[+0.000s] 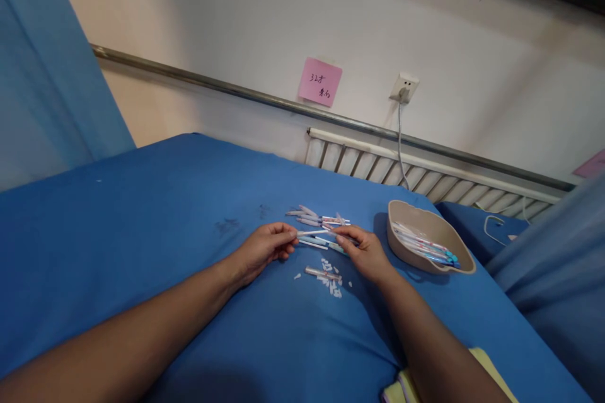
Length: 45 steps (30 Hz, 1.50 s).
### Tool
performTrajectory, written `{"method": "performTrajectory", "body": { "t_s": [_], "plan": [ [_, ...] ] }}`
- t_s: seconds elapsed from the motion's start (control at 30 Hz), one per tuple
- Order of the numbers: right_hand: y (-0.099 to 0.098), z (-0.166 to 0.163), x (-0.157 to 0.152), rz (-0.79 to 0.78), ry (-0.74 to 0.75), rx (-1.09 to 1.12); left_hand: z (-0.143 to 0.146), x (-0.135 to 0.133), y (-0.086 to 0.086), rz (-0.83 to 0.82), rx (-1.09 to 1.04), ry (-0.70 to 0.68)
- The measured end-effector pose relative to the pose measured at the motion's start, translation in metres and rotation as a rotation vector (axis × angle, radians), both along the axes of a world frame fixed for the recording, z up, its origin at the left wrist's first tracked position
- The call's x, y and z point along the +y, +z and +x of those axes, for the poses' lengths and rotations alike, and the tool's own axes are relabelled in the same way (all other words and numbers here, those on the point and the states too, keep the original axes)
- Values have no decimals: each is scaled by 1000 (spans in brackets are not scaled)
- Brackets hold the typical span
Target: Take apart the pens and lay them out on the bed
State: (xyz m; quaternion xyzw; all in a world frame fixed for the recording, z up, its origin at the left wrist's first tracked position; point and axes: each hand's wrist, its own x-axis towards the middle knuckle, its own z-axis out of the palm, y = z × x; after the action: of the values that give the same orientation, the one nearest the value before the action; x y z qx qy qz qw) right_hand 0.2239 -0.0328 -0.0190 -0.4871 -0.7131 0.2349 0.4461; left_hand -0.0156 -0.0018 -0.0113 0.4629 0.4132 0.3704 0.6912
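Note:
Over the blue bed sheet, my left hand pinches one end of a thin white rod, which looks like a pen refill. My right hand is closed at the rod's other end; its fingertips partly hide what they grip there. Just beneath and behind the rod lie several slim pen-like barrels and white sticks, some covered by my hands. Closer to me, a short clear tube with reddish marks rests among several small white pieces.
A beige plastic basin stands to the right, holding several pen-like sticks, some with blue ends. Yellow cloth lies under my right forearm. Behind the bed are a radiator and a plugged-in cable. Blue curtains hang at both sides.

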Motion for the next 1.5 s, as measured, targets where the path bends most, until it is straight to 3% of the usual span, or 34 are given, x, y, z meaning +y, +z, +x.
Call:
{"method": "performTrajectory", "body": {
  "t_s": [0.37, 0.77, 0.97, 1.1, 1.2, 1.37, 1.5],
  "plan": [
    [3, -14, -10, 80, 99, -309, 9, -12, 3, 206, 169, -40],
    [-1, -19, -11, 81, 90, -226, 7, -11, 3, 240, 174, -89],
    [-3, -19, -10, 52, 49, -163, 8, -11, 6, 216, 133, -43],
    [-3, -19, -10, 50, 44, -185, 7, -9, 4, 213, 201, -41],
    [-5, -19, -10, 50, 33, -184, 6, -9, 5, 225, 127, -23],
    [-4, -19, -10, 51, 44, -194, 7, -10, 4, 146, 145, -54],
    [-2, -19, -12, 59, 45, -221, 6, -9, 3, 198, 135, -58]
  ]
}}
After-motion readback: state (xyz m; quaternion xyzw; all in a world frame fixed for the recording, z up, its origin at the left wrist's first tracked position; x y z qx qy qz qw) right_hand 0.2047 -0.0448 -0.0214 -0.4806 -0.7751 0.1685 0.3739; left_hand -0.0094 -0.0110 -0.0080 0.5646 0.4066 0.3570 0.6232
